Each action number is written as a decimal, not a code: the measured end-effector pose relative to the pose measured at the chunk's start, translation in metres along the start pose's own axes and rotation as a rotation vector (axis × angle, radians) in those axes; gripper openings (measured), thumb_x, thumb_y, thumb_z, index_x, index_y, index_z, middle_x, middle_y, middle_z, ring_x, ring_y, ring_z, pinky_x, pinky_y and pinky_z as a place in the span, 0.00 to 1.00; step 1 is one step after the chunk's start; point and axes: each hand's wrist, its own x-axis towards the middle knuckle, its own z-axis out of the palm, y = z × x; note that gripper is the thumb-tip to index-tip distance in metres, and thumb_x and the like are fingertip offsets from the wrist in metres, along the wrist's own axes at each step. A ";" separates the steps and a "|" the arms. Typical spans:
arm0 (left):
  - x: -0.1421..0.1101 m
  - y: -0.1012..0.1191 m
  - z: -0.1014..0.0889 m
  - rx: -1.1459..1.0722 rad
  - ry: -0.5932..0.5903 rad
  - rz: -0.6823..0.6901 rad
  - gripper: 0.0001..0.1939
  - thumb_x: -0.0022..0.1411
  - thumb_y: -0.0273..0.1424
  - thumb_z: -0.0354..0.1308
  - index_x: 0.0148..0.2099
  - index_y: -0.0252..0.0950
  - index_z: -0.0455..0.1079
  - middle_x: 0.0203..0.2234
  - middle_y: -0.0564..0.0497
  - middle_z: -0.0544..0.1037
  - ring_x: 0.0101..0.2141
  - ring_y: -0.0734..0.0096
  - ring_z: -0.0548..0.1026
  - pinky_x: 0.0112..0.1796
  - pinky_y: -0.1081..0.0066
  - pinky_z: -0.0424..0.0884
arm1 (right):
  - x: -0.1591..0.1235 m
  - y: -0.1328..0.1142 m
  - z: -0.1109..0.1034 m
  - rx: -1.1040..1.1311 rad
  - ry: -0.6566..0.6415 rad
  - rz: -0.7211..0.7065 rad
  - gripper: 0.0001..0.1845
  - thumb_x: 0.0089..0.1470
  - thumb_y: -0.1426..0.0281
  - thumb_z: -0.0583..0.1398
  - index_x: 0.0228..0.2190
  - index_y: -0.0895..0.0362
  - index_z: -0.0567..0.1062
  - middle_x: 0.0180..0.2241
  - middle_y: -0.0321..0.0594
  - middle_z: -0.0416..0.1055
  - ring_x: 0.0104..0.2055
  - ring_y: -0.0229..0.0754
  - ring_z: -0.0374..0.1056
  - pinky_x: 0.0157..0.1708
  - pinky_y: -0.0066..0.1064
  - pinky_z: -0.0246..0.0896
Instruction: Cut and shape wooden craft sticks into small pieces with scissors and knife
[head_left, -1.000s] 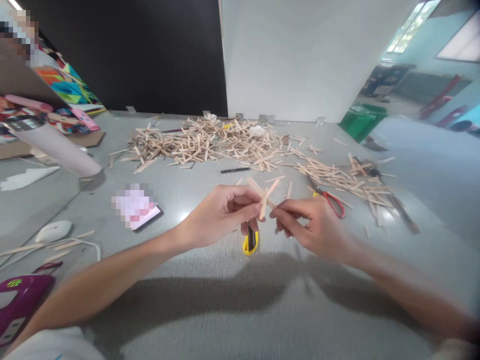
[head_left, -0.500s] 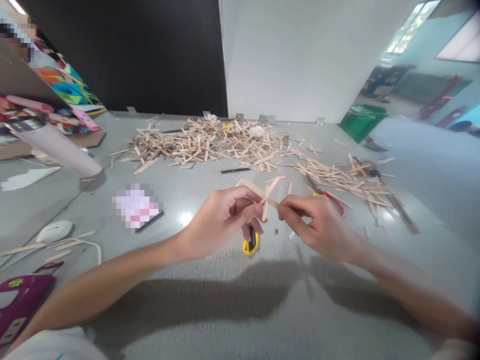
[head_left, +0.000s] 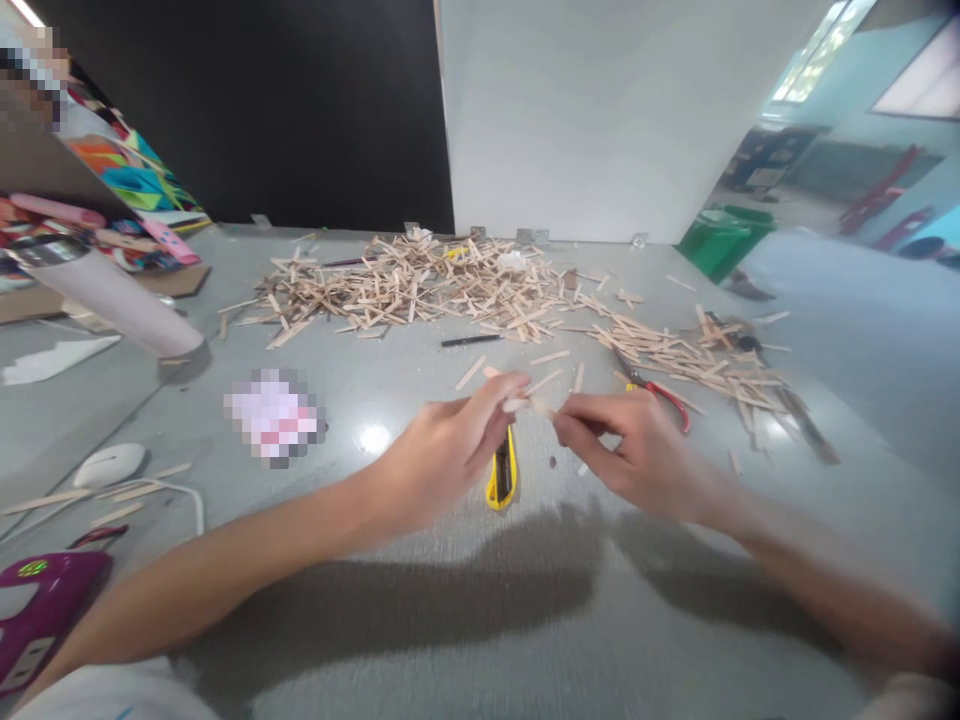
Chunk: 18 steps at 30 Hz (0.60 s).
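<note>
My left hand (head_left: pixel 457 440) is closed on several crossed wooden craft sticks (head_left: pixel 541 406), turned so that its back and thumb side show. The fingers hide much of the sticks, and motion blurs them. From the right, my right hand (head_left: pixel 634 440) pinches the end of one of these sticks between thumb and fingertips. A yellow and black utility knife (head_left: pixel 504 480) lies on the table just beneath my left hand, its upper end covered. Beyond my right hand lie red-handled scissors (head_left: pixel 667 400), partly among loose sticks.
A wide pile of wooden sticks (head_left: pixel 420 290) spreads along the back of the grey table (head_left: pixel 420 640). A black pen-like rod (head_left: pixel 470 341) lies before it. On the left are a blurred-out phone (head_left: pixel 274 415), a white mouse (head_left: pixel 111 464), a tumbler (head_left: pixel 120 290) and a purple device (head_left: pixel 52 610).
My left hand has rolled over, so its back now faces up and the crossed sticks have tilted flatter. My right hand has shifted slightly right and still pinches the stick's end.
</note>
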 end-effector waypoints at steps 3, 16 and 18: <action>-0.005 -0.002 0.008 0.228 0.077 0.070 0.15 0.82 0.30 0.49 0.66 0.37 0.65 0.31 0.53 0.86 0.23 0.74 0.82 0.25 0.78 0.71 | -0.002 0.003 0.004 0.005 0.005 -0.004 0.19 0.73 0.67 0.55 0.26 0.55 0.69 0.23 0.32 0.63 0.24 0.35 0.56 0.26 0.30 0.50; -0.008 -0.013 0.021 0.338 0.166 0.321 0.32 0.81 0.22 0.50 0.81 0.29 0.45 0.42 0.41 0.87 0.30 0.65 0.85 0.30 0.70 0.80 | -0.004 0.000 0.016 0.171 0.008 0.075 0.21 0.73 0.66 0.55 0.26 0.55 0.69 0.20 0.30 0.62 0.23 0.33 0.54 0.24 0.29 0.48; -0.010 -0.014 0.025 0.320 0.189 0.274 0.29 0.82 0.24 0.49 0.79 0.31 0.50 0.40 0.44 0.88 0.27 0.68 0.84 0.27 0.72 0.78 | -0.004 0.001 0.018 0.163 0.003 0.073 0.21 0.74 0.66 0.55 0.26 0.55 0.68 0.21 0.30 0.62 0.23 0.34 0.54 0.24 0.29 0.48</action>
